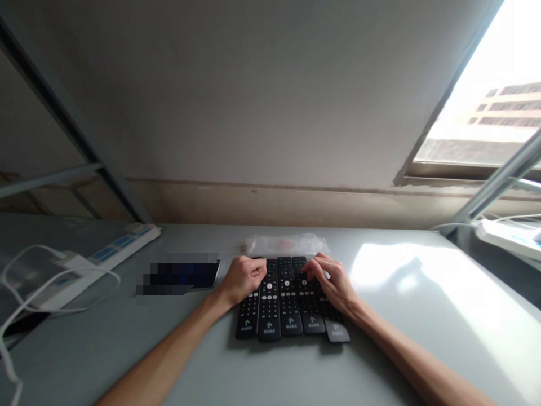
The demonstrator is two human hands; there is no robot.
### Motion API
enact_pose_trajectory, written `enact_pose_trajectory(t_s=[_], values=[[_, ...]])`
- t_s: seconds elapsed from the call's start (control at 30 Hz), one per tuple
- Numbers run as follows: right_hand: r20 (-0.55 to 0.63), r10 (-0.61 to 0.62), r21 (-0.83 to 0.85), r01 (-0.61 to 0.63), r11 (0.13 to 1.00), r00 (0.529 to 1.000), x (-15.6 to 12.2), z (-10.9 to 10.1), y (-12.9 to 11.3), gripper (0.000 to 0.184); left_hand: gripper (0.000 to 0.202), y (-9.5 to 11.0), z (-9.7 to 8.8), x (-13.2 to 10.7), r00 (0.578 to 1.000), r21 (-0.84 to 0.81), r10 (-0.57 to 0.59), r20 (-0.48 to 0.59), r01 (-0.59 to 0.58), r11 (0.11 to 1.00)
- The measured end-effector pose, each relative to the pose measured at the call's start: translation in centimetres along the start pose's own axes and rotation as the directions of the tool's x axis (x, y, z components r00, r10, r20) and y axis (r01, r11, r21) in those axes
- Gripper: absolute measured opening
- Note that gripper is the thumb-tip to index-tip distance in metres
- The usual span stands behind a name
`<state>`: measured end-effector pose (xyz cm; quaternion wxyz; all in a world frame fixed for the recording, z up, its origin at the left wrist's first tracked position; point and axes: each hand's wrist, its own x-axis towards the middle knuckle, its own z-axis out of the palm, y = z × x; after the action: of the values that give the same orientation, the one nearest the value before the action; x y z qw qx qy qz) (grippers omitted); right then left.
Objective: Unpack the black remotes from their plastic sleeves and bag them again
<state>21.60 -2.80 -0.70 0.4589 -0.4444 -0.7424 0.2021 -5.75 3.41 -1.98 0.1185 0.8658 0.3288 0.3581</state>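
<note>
Several black remote controls [289, 307] lie side by side in a row on the grey table [422, 316], buttons up. My left hand [244, 279] rests on the left end of the row with its fingers curled onto the top of a remote. My right hand [333, 282] lies on the right end, fingers bent and pinching at the upper part of a remote. Whether either hand has a remote lifted cannot be made out. Just behind the row lies a clear plastic bag [287, 245].
A dark flat device [186, 276] lies left of the remotes. A white power strip [97, 262] with white cables [25, 282] runs along the left. Metal frame bars stand at both sides, a wall behind, and a bright window [486, 113] at the right.
</note>
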Motion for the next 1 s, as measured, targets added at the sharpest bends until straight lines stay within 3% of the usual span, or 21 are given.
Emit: enact_pose_trajectory(t_s=[0.37,0.57,1.0], values=[[-0.007,0.045,-0.005,-0.045,0.999,0.999,-0.08,-0.14,0.09,0.055,0.042,0.10,-0.15,-0.12,1.000,-0.042,-0.004,-0.017,0.004,0.999],[-0.040,0.108,0.009,-0.107,0.994,0.993,-0.22,-0.62,-0.30,0.055,0.044,-0.07,-0.18,-0.10,0.993,-0.033,-0.046,-0.107,0.043,0.999],[-0.046,0.119,-0.030,-0.120,0.992,0.992,-0.19,-0.41,0.11,0.060,0.043,0.12,-0.33,-0.16,0.993,-0.036,-0.048,-0.108,0.044,0.998]])
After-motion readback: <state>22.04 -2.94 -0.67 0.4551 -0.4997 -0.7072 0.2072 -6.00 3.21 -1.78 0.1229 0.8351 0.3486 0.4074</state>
